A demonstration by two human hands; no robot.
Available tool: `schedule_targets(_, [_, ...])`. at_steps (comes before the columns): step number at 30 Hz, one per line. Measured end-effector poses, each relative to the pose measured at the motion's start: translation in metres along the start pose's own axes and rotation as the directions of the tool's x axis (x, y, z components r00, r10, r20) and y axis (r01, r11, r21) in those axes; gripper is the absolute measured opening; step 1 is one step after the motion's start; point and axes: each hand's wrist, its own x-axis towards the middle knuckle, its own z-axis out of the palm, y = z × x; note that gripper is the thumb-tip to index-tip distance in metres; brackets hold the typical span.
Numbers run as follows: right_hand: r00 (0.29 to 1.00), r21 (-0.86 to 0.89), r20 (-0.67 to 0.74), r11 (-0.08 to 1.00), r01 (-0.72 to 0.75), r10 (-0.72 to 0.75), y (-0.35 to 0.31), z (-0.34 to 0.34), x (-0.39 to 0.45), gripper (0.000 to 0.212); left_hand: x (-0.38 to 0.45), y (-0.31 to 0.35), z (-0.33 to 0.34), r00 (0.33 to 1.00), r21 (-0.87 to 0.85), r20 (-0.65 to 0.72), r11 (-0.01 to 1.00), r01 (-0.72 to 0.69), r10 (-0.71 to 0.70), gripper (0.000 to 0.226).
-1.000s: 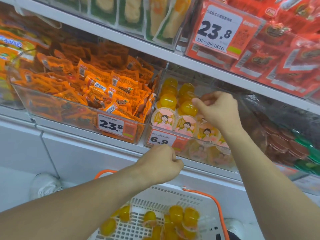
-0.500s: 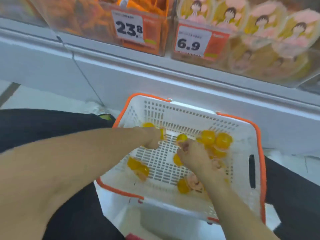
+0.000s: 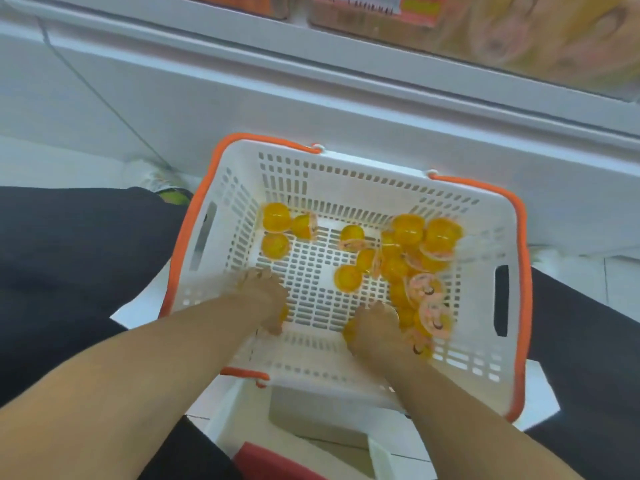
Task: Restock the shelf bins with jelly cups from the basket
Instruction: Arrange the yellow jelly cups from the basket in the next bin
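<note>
I reached both arms down into a white slotted basket (image 3: 349, 178) with an orange rim, which sat between my knees on a white box in front of the shelf base. My left hand (image 3: 265, 297) was low at the near left of the basket floor, fingers curled downward, with a glimpse of yellow just under its near edge; whether it gripped a jelly cup there I could not tell. My right hand (image 3: 372, 327) was at the near right, fingers curled over a yellow cup whose edge showed beside my wrist, though the blur left the grip itself unclear. The jelly cups (image 3: 408, 251) lay loose in the basket: three at the far left, one near the middle, and a heap along the right side, some tipped to show pink foil lids printed with a dark-haired cartoon figure. No lettering on the lids could be read. Above, at the top edge, the shelf bins (image 3: 540, 32) appeared as a smear of orange and yellow, and their price tags (image 3: 370, 6) were too blurred to read.
</note>
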Motion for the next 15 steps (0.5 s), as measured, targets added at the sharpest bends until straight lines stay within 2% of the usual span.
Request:
schedule_targets(2, [0.998, -0.078, 0.061, 0.996, 0.032, -0.027, -0.008, 0.006, 0.001, 0.037, 0.005, -0.001, 0.005, 0.999, 0.058, -0.047, 0.998, -0.002, 0.005, 0.063])
schedule_targets(3, [0.996, -0.128, 0.083, 0.991, 0.043, -0.032, -0.009, 0.008, 0.005, 0.039, 0.006, -0.002, 0.004, 0.999, 0.049, -0.048, 0.999, 0.006, -0.004, 0.062])
schedule_targets(6, [0.998, -0.181, 0.055, 0.983, 0.031, -0.021, -0.014, 0.002, 0.007, 0.046, 0.000, -0.009, -0.010, 1.000, -0.177, 0.005, 0.984, -0.005, 0.006, 0.069])
schedule_targets(8, [0.997, -0.203, 0.039, 0.976, 0.076, -0.069, -0.020, -0.002, 0.007, 0.047, -0.009, -0.011, -0.025, 0.999, -0.326, -0.021, 0.945, -0.039, 0.034, 0.065])
schedule_targets(11, [0.985, -0.309, -0.007, 0.937, 0.164, -0.174, -0.026, -0.005, 0.004, 0.045, -0.023, -0.014, -0.045, 0.995, -0.564, -0.091, 0.822, -0.080, 0.034, 0.059])
schedule_targets(13, [0.978, -0.309, -0.012, 0.931, 0.196, -0.209, -0.028, -0.006, 0.003, 0.042, -0.032, -0.017, -0.055, 0.995, -0.703, -0.078, 0.705, -0.093, 0.054, 0.054])
schedule_targets(15, [0.978, -0.200, 0.050, 0.958, 0.207, -0.201, -0.031, -0.011, 0.003, 0.029, -0.041, -0.029, -0.062, 0.992, -0.837, -0.026, 0.539, -0.090, 0.125, 0.048])
